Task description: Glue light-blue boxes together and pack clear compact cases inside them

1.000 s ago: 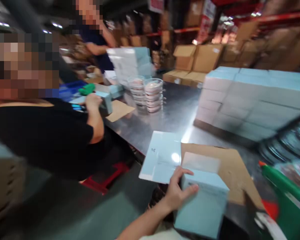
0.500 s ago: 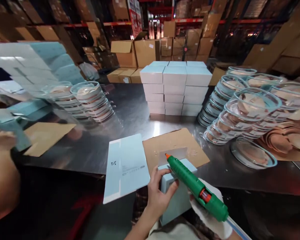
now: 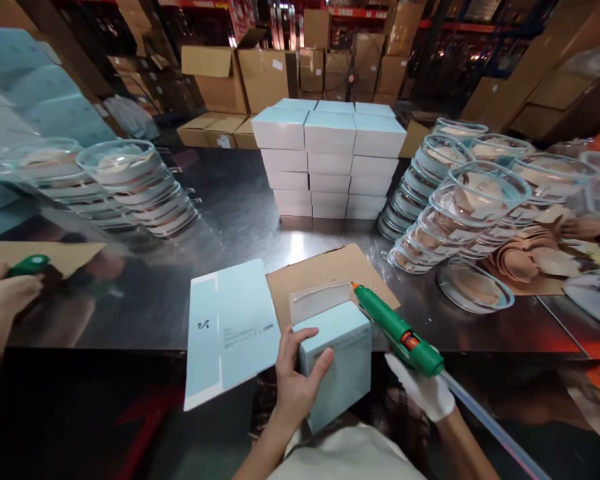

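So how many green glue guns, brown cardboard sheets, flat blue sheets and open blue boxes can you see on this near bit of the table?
Green glue gun: 2
Brown cardboard sheet: 2
Flat blue sheet: 1
Open blue box: 1
Total: 6

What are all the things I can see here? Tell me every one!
Pale blue box: one, upright at the table's near edge, flap open.
Flat blue carton: one, lying left of that box, partly over the edge.
Cardboard sheet: one, brown, under the box's flap.
Stacked boxes: one block of many, white and pale blue, mid-table.
Clear lidded dishes: several leaning stacks, right; more at left.
Steel table: one, shiny grey.
Cardboard cartons: many, brown, behind.
Co-worker's hand: one, far left, with something green.
Glue gun: one, green, orange tip near the flap.
Left hand: bare, its grip on the box.
Right hand: white glove, holding the glue gun.
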The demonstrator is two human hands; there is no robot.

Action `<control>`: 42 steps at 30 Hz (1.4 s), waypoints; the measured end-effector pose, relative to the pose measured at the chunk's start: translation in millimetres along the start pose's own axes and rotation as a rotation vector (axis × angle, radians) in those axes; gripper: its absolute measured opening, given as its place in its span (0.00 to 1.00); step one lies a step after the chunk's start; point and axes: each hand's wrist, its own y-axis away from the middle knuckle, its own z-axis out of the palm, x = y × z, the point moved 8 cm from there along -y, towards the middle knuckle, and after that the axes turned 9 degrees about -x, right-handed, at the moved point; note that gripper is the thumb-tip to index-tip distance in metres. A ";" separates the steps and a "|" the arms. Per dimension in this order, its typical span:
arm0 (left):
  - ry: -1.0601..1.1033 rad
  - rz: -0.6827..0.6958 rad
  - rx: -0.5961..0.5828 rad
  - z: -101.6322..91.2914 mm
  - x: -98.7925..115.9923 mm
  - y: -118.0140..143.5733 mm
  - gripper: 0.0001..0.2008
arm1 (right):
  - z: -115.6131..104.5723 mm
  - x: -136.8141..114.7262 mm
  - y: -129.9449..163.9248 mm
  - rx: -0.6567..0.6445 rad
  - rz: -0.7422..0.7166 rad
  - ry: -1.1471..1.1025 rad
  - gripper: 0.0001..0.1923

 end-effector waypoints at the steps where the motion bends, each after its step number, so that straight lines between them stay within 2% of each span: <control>1: 0.012 -0.009 0.001 -1.4 -0.6 -0.9 0.18 | -6.1 6.1 -4.6 0.028 0.047 -0.039 0.17; 4: 0.044 -0.008 -0.011 -3.9 1.8 -4.3 0.19 | -9.5 18.4 -28.4 0.075 0.162 -0.183 0.21; 8: 0.117 -0.008 -0.010 -8.0 4.6 -7.6 0.21 | -0.8 25.4 -64.9 -0.026 0.270 -0.225 0.26; 10: 0.167 -0.024 -0.039 -8.3 4.4 -8.4 0.22 | -11.7 26.8 -72.2 -0.030 0.308 -0.178 0.24; 13: 0.228 -0.032 -0.106 -5.0 7.5 -9.3 0.23 | -36.3 16.3 -68.5 0.057 0.314 -0.080 0.20; 15: 0.259 -0.017 -0.171 1.7 11.2 -9.9 0.23 | -35.7 -4.9 -65.8 0.065 0.220 -0.058 0.13; 16: 0.267 -0.007 -0.202 5.9 12.5 -10.1 0.23 | -24.7 -17.2 -66.7 -0.006 0.154 -0.082 0.14; 18: 0.274 0.004 -0.229 13.0 11.8 -10.6 0.24 | 9.6 -36.8 -69.1 -0.248 0.052 -0.196 0.24; 20: 0.289 0.000 -0.203 16.3 6.3 -12.4 0.24 | 34.6 -44.6 -70.2 -0.423 0.011 -0.309 0.29; 22: 0.391 0.006 -0.156 16.2 -0.7 -15.9 0.25 | 38.8 -48.4 -71.1 -0.474 -0.087 -0.319 0.32; 24: 0.556 0.038 -0.143 15.8 -5.1 -20.5 0.30 | 36.6 -59.7 -64.8 -0.565 -0.299 -0.268 0.38; 26: 0.645 0.083 -0.160 14.3 -5.2 -24.6 0.32 | 35.4 -74.5 -51.8 -0.681 -0.508 -0.198 0.39; 28: 0.579 0.126 -0.192 12.1 -1.2 -26.8 0.23 | 36.6 -88.1 -41.8 -0.718 -0.640 -0.065 0.32; 30: 0.470 0.151 -0.210 10.1 3.7 -26.3 0.12 | 43.1 -98.3 -36.8 -0.713 -0.711 0.088 0.22; 33: 0.391 0.133 -0.207 9.0 7.0 -21.2 0.11 | 55.0 -99.8 -34.4 -0.739 -0.740 0.118 0.12; 35: 0.380 0.087 -0.191 7.9 4.4 -18.0 0.12 | 55.9 -85.4 -37.8 -0.691 -0.688 0.039 0.14; 36: 0.386 0.049 -0.165 5.4 1.1 -17.7 0.13 | 51.7 -74.1 -40.1 -0.610 -0.653 -0.015 0.19; 37: 0.401 0.002 -0.114 0.4 -3.4 -18.6 0.15 | 44.3 -60.9 -40.8 -0.486 -0.627 -0.061 0.25; 39: 0.448 -0.132 0.071 -16.4 -15.0 -22.4 0.20 | 26.0 -34.1 -30.8 -0.183 -0.622 -0.038 0.41; 40: 0.483 -0.214 0.169 -24.3 -20.4 -24.9 0.22 | 19.3 -25.4 -18.6 -0.035 -0.659 0.070 0.45; 42: 0.570 -0.371 0.275 -29.8 -24.6 -34.4 0.29 | 27.1 -24.4 13.4 0.088 -0.831 0.463 0.47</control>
